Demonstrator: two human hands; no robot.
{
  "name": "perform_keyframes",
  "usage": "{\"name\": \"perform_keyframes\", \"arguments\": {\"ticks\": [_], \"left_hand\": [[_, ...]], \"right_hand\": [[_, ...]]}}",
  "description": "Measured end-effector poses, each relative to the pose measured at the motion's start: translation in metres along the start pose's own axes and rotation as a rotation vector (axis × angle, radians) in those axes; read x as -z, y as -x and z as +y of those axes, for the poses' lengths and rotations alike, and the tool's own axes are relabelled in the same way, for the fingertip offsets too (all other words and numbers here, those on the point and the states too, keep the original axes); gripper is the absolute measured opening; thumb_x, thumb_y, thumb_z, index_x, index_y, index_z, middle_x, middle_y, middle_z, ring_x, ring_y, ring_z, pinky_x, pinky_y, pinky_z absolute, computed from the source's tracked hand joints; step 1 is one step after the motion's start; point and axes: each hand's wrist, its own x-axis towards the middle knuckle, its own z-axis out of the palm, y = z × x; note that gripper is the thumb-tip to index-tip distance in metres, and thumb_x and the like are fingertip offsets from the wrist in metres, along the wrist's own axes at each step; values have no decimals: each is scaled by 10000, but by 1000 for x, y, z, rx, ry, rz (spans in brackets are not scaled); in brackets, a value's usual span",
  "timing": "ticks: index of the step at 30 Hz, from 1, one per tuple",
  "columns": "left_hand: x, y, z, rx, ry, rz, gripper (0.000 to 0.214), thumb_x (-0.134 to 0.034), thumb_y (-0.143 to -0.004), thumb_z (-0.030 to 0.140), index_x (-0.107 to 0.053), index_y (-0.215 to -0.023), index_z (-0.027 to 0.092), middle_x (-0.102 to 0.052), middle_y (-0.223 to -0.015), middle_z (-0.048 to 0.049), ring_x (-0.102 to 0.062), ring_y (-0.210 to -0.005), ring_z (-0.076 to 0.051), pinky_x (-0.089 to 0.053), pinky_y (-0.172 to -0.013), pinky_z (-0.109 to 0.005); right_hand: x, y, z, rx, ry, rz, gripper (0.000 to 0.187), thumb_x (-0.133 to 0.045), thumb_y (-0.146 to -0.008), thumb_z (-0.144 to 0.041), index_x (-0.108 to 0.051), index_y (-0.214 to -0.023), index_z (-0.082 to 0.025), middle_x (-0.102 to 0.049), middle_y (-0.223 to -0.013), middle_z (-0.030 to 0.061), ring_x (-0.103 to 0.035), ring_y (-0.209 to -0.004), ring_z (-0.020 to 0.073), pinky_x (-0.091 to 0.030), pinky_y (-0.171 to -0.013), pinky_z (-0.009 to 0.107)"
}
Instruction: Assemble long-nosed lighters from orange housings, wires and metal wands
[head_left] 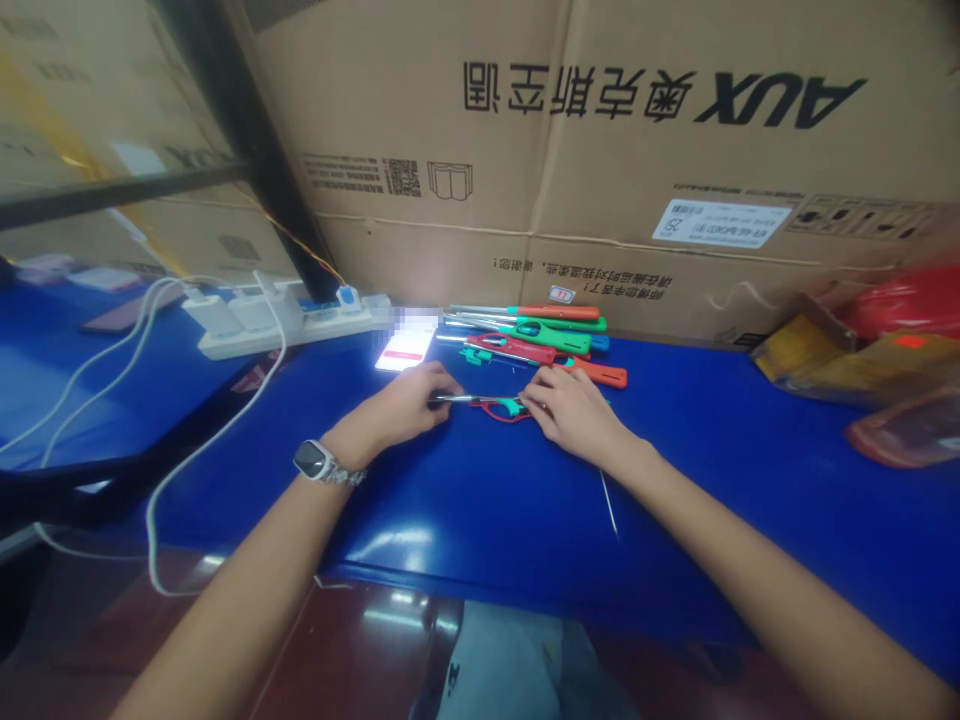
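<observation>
A long-nosed lighter (512,406) with a metal barrel, a red loop and a teal trigger lies level between my two hands, just over the blue table. My left hand (420,402), wearing a watch (315,460) on its wrist, pinches the barrel end. The fingers of my right hand (574,405) are closed round the handle and hide most of it. Behind my hands lie several more lighters: an orange one (562,312), a green one (555,337) and a red one (525,348), with another orange handle (600,374) nearest my right hand. Small teal pieces (474,355) are beside them.
A lit phone (407,345) lies behind my left hand. At the left stands a power strip (292,328) with white cables (217,440). A large cardboard box (420,240) walls the back. Near my right forearm is a thin metal rod (608,503); a blurred red bag (911,305) sits far right.
</observation>
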Motion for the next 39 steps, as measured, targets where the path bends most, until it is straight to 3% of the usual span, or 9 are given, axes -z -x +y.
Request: {"name": "perform_keyframes", "arguments": {"ticks": [9, 16, 23, 39], "left_hand": [[-6, -1, 2, -51, -104, -15, 358, -523, -807, 42, -756, -1047, 169, -644, -1062, -100, -628, -922, -215, -529, -860, -351], [-1, 4, 11, -39, -91, 31, 354, -561, -905, 207, -678, -1236, 159, -622, -1106, -115, -629, -968, -235, -520, -911, -401], [-4, -2, 9, -117, 9, 3, 224, -519, -948, 155, -742, -924, 151, -635, -973, -86, -612, -800, -173, -513, -765, -324], [-5, -6, 1, -129, -2, -13, 176, -541, -917, 137, -709, -873, 166, -598, -916, -58, -583, -753, -158, -479, -718, -299]], "right_hand": [[1, 0, -1, -5, -22, 5, 235, -492, -1006, -251, -711, -948, -187, -662, -970, 64, -588, -944, 225, -325, -803, 349], [1, 0, 0, -7, -35, 11, 238, -488, -1003, -250, -708, -937, -191, -656, -960, 65, -572, -928, 216, -318, -789, 347], [0, 0, 0, -4, -44, 13, 243, -488, -1002, -246, -715, -942, -186, -655, -970, 70, -576, -944, 222, -342, -824, 351], [0, -1, 0, -17, -54, 14, 228, -496, -998, -252, -713, -962, -193, -657, -961, 67, -585, -935, 216, -327, -808, 344]]}}
